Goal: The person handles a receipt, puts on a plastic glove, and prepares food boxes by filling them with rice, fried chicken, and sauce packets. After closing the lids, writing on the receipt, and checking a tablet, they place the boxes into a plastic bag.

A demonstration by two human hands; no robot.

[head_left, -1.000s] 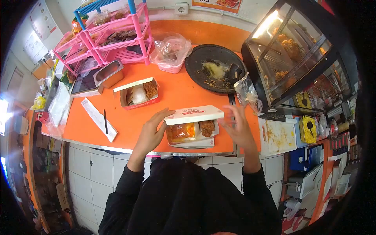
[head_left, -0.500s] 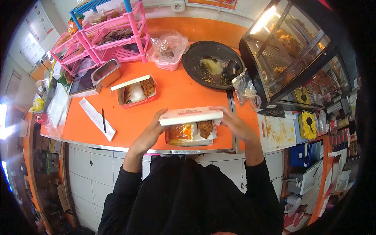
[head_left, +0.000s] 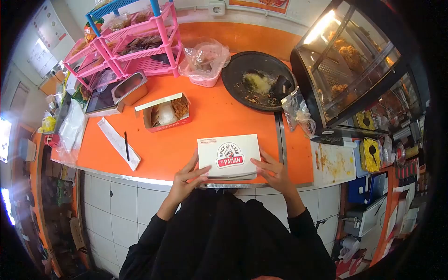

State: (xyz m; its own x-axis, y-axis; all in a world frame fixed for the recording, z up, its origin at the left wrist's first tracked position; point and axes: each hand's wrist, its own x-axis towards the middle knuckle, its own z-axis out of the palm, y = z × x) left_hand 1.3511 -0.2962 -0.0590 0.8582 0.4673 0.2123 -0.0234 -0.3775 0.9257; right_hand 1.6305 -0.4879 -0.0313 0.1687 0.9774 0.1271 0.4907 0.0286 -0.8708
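A white cardboard meal box (head_left: pixel 227 157) with a "Spicy Chicken" logo sits at the front edge of the orange counter, its lid down over the food. Against its left side is my left hand (head_left: pixel 185 180), thumb on the lid's edge and fingers along the side. My right hand (head_left: pixel 275 173) grips the right side in the same way. Behind it to the left, a second meal box (head_left: pixel 168 113) stands with its lid up, showing a white rice pack and fried chicken. The food inside the nearer box is hidden.
A paper strip with a black pen (head_left: pixel 126 145) lies left. Behind stand a metal container (head_left: pixel 130 88), pink rack (head_left: pixel 140 51), pink basket (head_left: pixel 204 80) and large stone mortar (head_left: pixel 240 95). Right are a lit chicken display case (head_left: pixel 322 70) and a stained cutting board (head_left: pixel 333 161).
The box lid has come down from half raised to flat, covering the chicken and the orange sauce packet. Both my hands have moved down from the lid's upper edge to the box's sides.
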